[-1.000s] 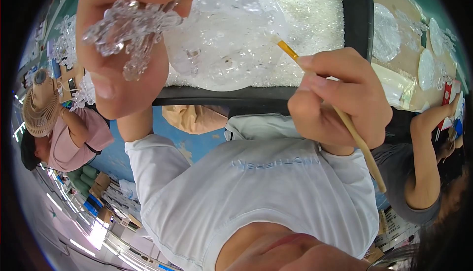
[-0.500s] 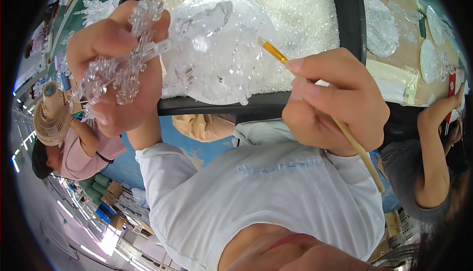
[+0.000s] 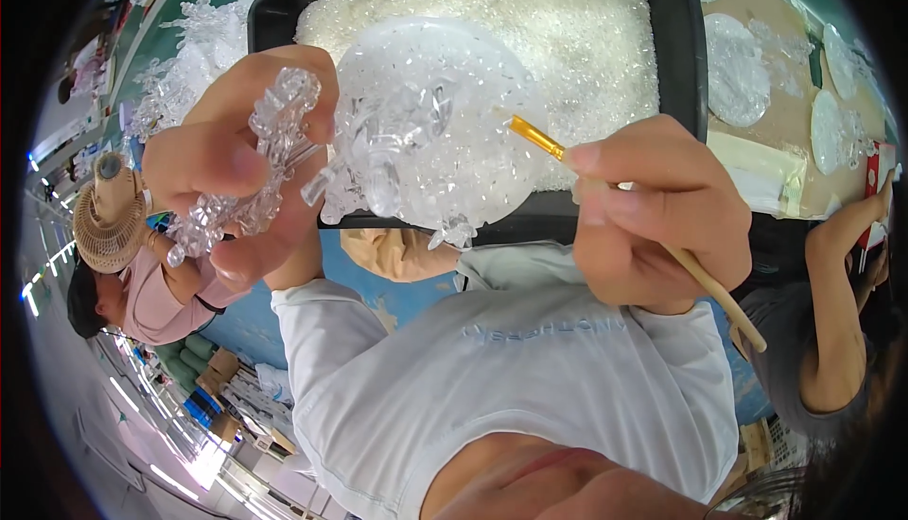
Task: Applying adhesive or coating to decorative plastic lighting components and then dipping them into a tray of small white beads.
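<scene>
My left hand [image 3: 180,175] is closed round a clear plastic piece with knobby, branching ends [image 3: 284,108]. Beside it, over a tub of glittering flakes, is a round translucent disc [image 3: 445,52] with clear moulded shapes on its near side and flakes on its surface. Whether the disc is joined to the piece in my left hand I cannot tell. To the right, my right hand [image 3: 667,208] pinches a thin paintbrush [image 3: 537,135] with a gold ferrule and a pale wooden handle. Its bristles point left, close to the disc's right part; contact is unclear.
The black tub [image 3: 683,37] holds a heap of whitish, shiny flakes [image 3: 586,9]. Clear plastic pieces [image 3: 213,37] pile up to its left. More round discs [image 3: 736,70] lie on cardboard at the right. Other people sit at both sides, one near a fan [image 3: 112,212].
My left hand and the disc have come nearer to me, and the disc's tilt has changed. My right hand and the paintbrush sit slightly lower and further right in the picture.
</scene>
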A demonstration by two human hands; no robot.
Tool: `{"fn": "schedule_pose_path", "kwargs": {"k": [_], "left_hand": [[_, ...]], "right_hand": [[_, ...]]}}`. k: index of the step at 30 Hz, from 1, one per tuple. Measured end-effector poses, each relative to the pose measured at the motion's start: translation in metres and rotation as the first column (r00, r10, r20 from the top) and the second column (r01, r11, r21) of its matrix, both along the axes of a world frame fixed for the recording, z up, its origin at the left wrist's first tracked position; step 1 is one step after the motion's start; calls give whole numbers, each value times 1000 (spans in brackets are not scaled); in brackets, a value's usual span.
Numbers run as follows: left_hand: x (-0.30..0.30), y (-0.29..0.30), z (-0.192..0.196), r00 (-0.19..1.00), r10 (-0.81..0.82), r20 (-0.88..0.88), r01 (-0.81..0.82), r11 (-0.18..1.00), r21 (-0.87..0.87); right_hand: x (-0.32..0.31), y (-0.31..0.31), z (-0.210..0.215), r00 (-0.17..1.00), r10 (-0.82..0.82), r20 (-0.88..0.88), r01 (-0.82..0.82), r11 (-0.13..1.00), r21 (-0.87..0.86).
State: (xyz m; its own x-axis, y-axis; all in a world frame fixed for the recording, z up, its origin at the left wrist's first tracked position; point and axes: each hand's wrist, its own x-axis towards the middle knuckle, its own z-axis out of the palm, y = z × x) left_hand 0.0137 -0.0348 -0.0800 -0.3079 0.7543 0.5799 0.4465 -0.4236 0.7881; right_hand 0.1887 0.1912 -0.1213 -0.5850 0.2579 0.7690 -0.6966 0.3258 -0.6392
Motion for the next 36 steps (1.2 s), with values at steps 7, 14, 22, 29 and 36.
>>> {"fn": "schedule_pose_path", "kwargs": {"k": [7, 14, 22, 29, 36], "left_hand": [[-4, 13, 4, 989, -8, -145, 21, 996, 89], [-11, 32, -15, 961, -130, -244, 206, 926, 317], [-6, 39, -1, 929, -212, -303, 303, 906, 297], [-3, 38, 5, 922, -260, -287, 329, 918, 223], [-5, 27, 3, 911, -208, -356, 237, 971, 41]], "right_hand": [[-3, 4, 3, 992, 116, 37, -115, 993, -28], [0, 2, -1, 992, 122, 25, -121, 992, -47], [-1, -2, 4, 992, 110, 58, -109, 994, -21], [-8, 2, 3, 967, 243, 78, -241, 970, -24], [-3, -3, 4, 977, 194, 94, -180, 974, -136]]}}
